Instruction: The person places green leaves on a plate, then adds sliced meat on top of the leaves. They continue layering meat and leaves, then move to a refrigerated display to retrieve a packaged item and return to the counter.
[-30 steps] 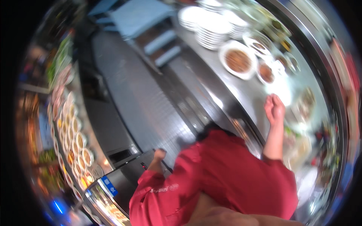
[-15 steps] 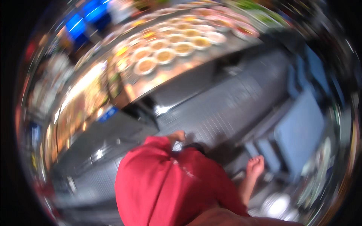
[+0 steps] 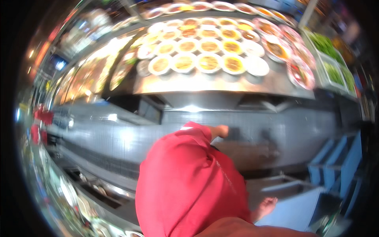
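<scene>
My left hand [image 3: 224, 130], at the end of a red sleeve, hangs over the grey tiled floor [image 3: 126, 136] in front of a food counter. Its fingers look curled into a loose fist, with nothing visible in them. Lower right, my right hand [image 3: 267, 205] is held beside the red shirt, close to a pale blue box-like unit [image 3: 294, 207]. Its fingers are bent inward, slightly blurred, and no object shows in them. Neither hand touches the counter, where rows of white bowls [image 3: 208, 62] hold yellowish and brown food.
Pink-rimmed plates [image 3: 301, 73] of food stand right of the bowls, beside crates of green leaves [image 3: 331, 73]. Trays of food [image 3: 92, 71] line the counter's left. Blue panels [image 3: 335, 162] stand at right. A floor grate [image 3: 114, 164] runs behind me, near a lower-left counter [image 3: 92, 199].
My view has turned right, so the counter now lies level across the top. The blue panels have shifted down and right in the picture. Both hands remain closed.
</scene>
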